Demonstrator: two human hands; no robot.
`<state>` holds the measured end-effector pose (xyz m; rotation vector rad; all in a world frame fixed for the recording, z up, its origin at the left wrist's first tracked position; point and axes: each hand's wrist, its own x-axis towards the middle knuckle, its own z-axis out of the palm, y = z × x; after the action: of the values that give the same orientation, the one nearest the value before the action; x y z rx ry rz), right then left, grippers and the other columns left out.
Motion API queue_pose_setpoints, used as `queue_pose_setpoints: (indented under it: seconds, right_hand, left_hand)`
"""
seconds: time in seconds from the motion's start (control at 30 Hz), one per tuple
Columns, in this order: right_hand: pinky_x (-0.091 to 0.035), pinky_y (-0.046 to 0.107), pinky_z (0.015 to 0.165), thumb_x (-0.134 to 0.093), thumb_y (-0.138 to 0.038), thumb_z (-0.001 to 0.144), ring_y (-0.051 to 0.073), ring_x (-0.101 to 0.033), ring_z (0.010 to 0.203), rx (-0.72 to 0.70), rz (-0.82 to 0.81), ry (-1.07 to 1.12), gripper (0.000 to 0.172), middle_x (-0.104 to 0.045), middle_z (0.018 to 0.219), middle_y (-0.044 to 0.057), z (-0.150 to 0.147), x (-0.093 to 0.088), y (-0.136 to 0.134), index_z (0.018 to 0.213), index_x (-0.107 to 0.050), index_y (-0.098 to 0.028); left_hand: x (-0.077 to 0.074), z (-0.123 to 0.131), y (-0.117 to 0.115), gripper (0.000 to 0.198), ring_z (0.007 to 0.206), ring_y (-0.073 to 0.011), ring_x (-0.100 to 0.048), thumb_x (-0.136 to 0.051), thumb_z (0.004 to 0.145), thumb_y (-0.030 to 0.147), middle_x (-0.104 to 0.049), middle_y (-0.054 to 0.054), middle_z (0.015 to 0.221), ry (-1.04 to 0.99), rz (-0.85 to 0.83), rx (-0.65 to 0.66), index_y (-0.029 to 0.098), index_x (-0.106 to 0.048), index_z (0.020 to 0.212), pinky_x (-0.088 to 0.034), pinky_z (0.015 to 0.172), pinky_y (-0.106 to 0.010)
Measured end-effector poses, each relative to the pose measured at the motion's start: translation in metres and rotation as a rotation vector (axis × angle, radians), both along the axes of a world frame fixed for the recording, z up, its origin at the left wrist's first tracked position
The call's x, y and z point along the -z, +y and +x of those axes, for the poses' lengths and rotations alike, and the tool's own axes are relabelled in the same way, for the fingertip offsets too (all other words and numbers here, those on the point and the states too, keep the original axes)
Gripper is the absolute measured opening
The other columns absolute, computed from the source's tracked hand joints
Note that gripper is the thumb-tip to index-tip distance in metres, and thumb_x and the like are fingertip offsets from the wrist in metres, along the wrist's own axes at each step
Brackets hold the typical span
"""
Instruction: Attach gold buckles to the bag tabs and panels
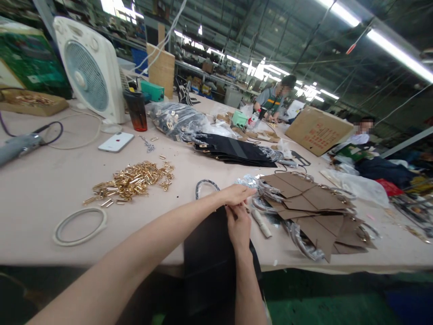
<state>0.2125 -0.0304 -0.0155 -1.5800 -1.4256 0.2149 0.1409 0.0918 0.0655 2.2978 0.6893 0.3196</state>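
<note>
My left hand [237, 195] reaches in from the lower left and my right hand [238, 225] rises from below. Their fingers meet at the top edge of a black panel [209, 262], which hangs down over the table's front edge. The pinched spot is small and partly hidden by my fingers. To the right, a white roll [261, 223] lies near my right hand, beside a stack of brown cardboard pieces [311, 207]. A dark ring [199, 189] lies just behind my left forearm. A heap of gold metal fittings [130, 180] lies to the left.
The pale table [50, 189] also holds stacked black panels [233, 151], a plastic bag of black pieces [176, 119], a white phone [117, 142], a cup [136, 110], a fan [88, 67] and a cardboard box [318, 131]. A co-worker [272, 99] stands at the far end.
</note>
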Motion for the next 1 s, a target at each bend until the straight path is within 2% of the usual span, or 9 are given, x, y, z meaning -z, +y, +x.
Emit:
queue_pose_setpoints:
  seconds: [0.1,0.2,0.3,0.43,0.6,0.67,0.77,0.9,1.0]
  right_hand:
    - [-0.056,0.04,0.08,-0.063,-0.048,0.094,0.026,-0.07,0.082,0.102,-0.098,0.097,0.037,-0.077,0.097,0.013,0.02,0.005,0.009,0.105,-0.081,-0.017]
    - [-0.053,0.034,0.061,-0.069,-0.057,0.087,0.022,-0.066,0.066,0.066,-0.232,0.337,0.049,-0.074,0.08,0.009,0.038,0.008,0.011,0.108,-0.08,-0.014]
    - [-0.051,0.03,0.057,-0.072,-0.058,0.084,0.021,-0.065,0.065,0.016,-0.258,0.433,0.052,-0.072,0.075,0.007,0.043,0.01,0.011,0.11,-0.079,-0.014]
    - [-0.052,0.029,0.059,-0.073,-0.055,0.084,0.02,-0.066,0.069,0.018,-0.232,0.446,0.049,-0.074,0.082,0.008,0.037,0.008,0.009,0.11,-0.078,-0.014]
    - [-0.048,0.027,0.054,-0.072,-0.053,0.086,0.017,-0.063,0.064,0.036,-0.161,0.47,0.047,-0.072,0.079,0.007,0.032,0.002,0.004,0.111,-0.077,-0.014]
    - [-0.048,0.027,0.054,-0.072,-0.053,0.086,0.016,-0.061,0.063,0.051,-0.122,0.464,0.046,-0.072,0.08,0.007,0.031,0.0,0.002,0.11,-0.077,-0.013]
    - [-0.048,0.027,0.054,-0.072,-0.051,0.088,0.016,-0.06,0.063,0.069,-0.081,0.463,0.044,-0.071,0.082,0.007,0.031,0.0,0.0,0.111,-0.076,-0.013]
    - [-0.05,0.028,0.059,-0.073,-0.046,0.09,0.015,-0.06,0.065,0.058,-0.031,0.435,0.037,-0.069,0.083,0.005,0.029,0.002,-0.002,0.111,-0.077,-0.015]
    - [-0.052,0.029,0.063,-0.073,-0.044,0.091,0.015,-0.061,0.067,0.049,0.01,0.377,0.032,-0.068,0.084,0.004,0.027,0.002,-0.002,0.109,-0.077,-0.017]
  left_hand:
    - [-0.003,-0.024,0.003,0.049,0.092,-0.0201,-0.073,-0.035,0.108,0.048,-0.079,-0.009,0.104,-0.008,0.016,-0.219,0.016,-0.072,0.106,-0.053,0.081,-0.026]
    - [0.004,-0.054,0.006,0.032,0.106,-0.0298,-0.071,-0.055,0.098,0.039,-0.077,-0.016,0.106,0.091,0.063,-0.344,0.015,-0.076,0.097,-0.052,0.092,-0.035]
    - [0.017,-0.07,0.004,0.024,0.104,-0.0343,-0.071,-0.066,0.088,0.034,-0.077,-0.02,0.1,0.19,0.035,-0.412,0.014,-0.077,0.085,-0.052,0.093,-0.039]
    - [0.033,-0.065,0.004,0.026,0.1,-0.0329,-0.072,-0.068,0.085,0.037,-0.077,-0.019,0.095,0.213,-0.063,-0.469,0.013,-0.077,0.081,-0.052,0.087,-0.035]
    - [0.041,-0.052,0.01,0.041,0.073,-0.0231,-0.07,-0.069,0.083,0.054,-0.074,-0.009,0.075,0.135,-0.333,-0.434,0.015,-0.071,0.07,-0.046,0.06,-0.026]
    - [0.042,-0.051,0.01,0.042,0.062,-0.0194,-0.065,-0.067,0.084,0.054,-0.072,-0.006,0.068,0.086,-0.448,-0.397,0.016,-0.068,0.065,-0.042,0.052,-0.025]
    - [0.044,-0.055,0.008,0.038,0.054,-0.0166,-0.062,-0.064,0.085,0.048,-0.071,-0.004,0.064,0.002,-0.606,-0.351,0.017,-0.067,0.064,-0.042,0.049,-0.025]
    - [0.05,-0.059,0.008,0.031,0.049,-0.0152,-0.059,-0.072,0.079,0.042,-0.071,-0.004,0.061,-0.143,-0.96,-0.331,0.016,-0.069,0.064,-0.045,0.049,-0.025]
    - [0.054,-0.059,0.01,0.027,0.048,-0.0145,-0.059,-0.077,0.075,0.039,-0.071,-0.004,0.06,-0.181,-1.024,-0.349,0.015,-0.07,0.064,-0.044,0.049,-0.024]
